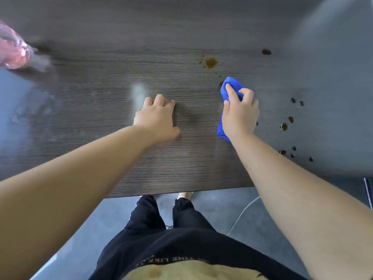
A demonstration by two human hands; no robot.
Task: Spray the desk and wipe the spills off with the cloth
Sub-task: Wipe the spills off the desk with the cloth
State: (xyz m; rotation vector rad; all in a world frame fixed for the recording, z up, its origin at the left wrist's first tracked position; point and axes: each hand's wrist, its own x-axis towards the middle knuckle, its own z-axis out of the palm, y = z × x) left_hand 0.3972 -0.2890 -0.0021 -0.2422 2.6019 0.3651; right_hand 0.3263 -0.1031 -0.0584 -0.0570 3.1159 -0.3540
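bench (161,168): dark wood-grain top, seen from above, its near edge just ahead of the person's legs.
left grip (156,118): bare hand, palm down on the bench near the middle, fingers loosely bent, tips on the wood; holds nothing.
right grip (240,114): bare hand, fingers and thumb curled tight round the blue cloth, pressing it onto the bench.
blue cloth (232,85): bunched under the right grip, right of centre; one end sticks out past the fingers on the far side, another end shows below the wrist.
small brown spot (220,84): right at the far edge of the cloth, touching it or nearly so, can't tell which.
big brown spill (211,63): beyond the cloth, apart from it, with fine specks to its left.
far spill (266,52): dark blob, further right and further back.
droplets (284,126): scattered brown and dark drops right of the right grip, running toward the near right of the bench.
wet patch (30,110): pale misty sheen on the bench's left side.
pink thing (12,51): translucent, blurred, at the far left edge; can't tell what it is.
floor (212,209): grey, below the bench edge.
white cable (244,211): lies on the floor to the right of the legs.
black trousers (181,219): person standing close to the bench.
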